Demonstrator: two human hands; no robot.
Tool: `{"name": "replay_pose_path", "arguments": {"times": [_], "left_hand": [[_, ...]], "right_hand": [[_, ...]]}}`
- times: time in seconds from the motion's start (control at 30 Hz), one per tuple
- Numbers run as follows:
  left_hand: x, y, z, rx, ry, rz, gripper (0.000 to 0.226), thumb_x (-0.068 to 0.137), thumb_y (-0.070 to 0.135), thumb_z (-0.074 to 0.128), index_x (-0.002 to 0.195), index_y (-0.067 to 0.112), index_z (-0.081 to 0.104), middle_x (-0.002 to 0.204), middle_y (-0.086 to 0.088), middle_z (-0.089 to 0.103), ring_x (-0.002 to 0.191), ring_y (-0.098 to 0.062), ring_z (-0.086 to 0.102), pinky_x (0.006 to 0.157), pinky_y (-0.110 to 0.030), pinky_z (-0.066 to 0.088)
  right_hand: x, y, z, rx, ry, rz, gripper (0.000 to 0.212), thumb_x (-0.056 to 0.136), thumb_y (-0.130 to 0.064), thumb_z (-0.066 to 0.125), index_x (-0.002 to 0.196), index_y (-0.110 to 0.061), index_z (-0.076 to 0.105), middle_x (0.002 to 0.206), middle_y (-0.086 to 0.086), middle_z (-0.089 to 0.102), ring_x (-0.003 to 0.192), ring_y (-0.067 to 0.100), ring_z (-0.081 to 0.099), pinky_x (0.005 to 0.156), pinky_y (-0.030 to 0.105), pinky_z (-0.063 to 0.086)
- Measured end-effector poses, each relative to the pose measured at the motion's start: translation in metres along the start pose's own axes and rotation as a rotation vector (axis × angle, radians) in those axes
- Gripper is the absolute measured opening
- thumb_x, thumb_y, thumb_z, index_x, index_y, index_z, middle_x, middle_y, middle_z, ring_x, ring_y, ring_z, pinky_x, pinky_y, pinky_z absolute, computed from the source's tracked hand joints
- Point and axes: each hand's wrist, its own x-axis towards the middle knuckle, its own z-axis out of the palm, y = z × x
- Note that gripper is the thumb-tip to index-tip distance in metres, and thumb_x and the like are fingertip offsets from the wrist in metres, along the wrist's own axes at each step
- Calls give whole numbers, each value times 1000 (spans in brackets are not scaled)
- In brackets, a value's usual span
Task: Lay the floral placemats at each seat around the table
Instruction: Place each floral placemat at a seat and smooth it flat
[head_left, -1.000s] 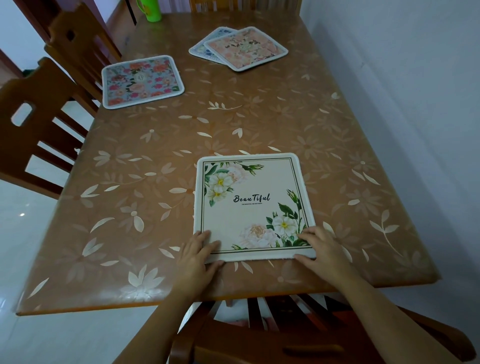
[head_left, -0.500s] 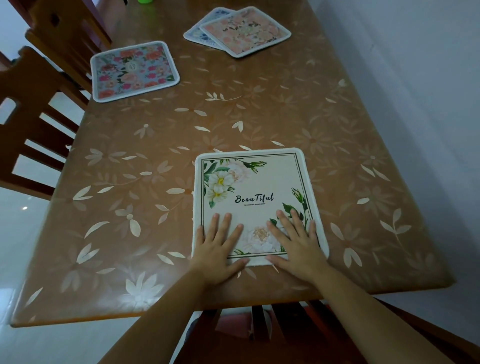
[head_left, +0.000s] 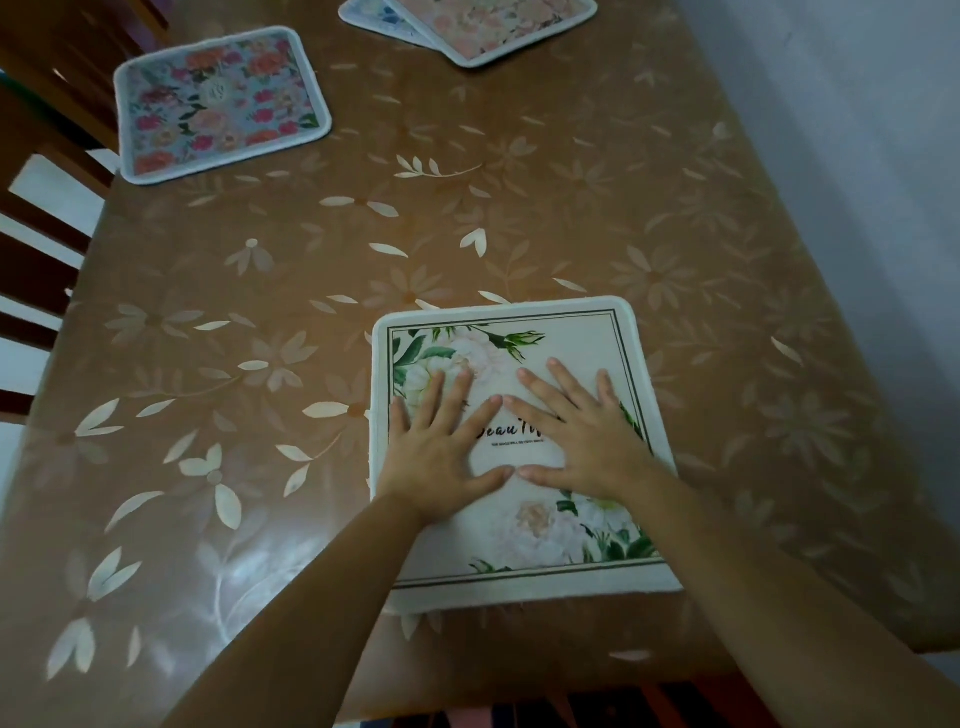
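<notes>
A white placemat (head_left: 566, 343) with green leaves, pale flowers and black lettering lies flat near the table's front edge. My left hand (head_left: 441, 447) and my right hand (head_left: 582, 436) rest palm-down on its middle, fingers spread, thumbs almost touching. They hold nothing. A blue-grey placemat (head_left: 218, 104) with red and pink flowers lies at the far left by a chair. Two overlapping placemats sit at the far end: a pink one (head_left: 493, 26) on top of a bluish one (head_left: 374, 18).
The brown table (head_left: 519, 218) has a glossy cover printed with pale leaves. Wooden chairs (head_left: 41, 228) stand along the left side. A grey wall (head_left: 857, 130) runs close along the right edge. Another chair's back shows below the front edge.
Both hands slid forward from the placemat's near edge to its middle, flattening on it. The camera moved closer and tilted down, so the far mats sit higher in frame.
</notes>
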Motion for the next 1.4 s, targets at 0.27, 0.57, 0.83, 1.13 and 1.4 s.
{"name": "replay_pose_path", "arguments": {"times": [0.27,0.57,0.83,1.13,1.4], "left_hand": [[60,-19,-8,-49,70,-44,69,76,75,11,134,46,-12,153,8,-11,137,-16,-18,106,-56,-9],[57,-15,-3,-121,149,-228,78,73,75,17,141,40,4,155,5,-5,139,-20,-15,108,-54,-8],[-16,8,14,-73,139,-201,80,75,79,14,140,38,-8,151,3,-16,136,-19,-23,108,-52,-7],[-76,30,22,-38,66,-157,79,73,77,11,136,39,-17,150,4,-19,136,-20,-25,108,-51,-7],[-106,32,18,-74,8,-50,71,84,66,30,137,40,-11,149,5,-18,133,-20,-28,110,-51,-6]], "right_hand": [[56,26,-10,-33,49,63,70,79,-70,13,138,-39,-7,155,-7,-4,141,21,-8,107,64,5],[54,18,-2,16,148,386,65,88,-58,21,143,-27,5,156,4,0,141,29,-3,105,67,6],[-7,-14,8,46,119,406,68,89,-55,28,143,-24,1,155,7,-3,141,28,-7,107,64,4],[-72,-68,15,59,58,399,75,84,-58,16,143,-11,14,153,14,11,139,37,6,104,67,12],[-100,-91,11,77,47,346,72,83,-55,26,139,-8,28,148,15,27,134,40,22,99,69,22]]}}
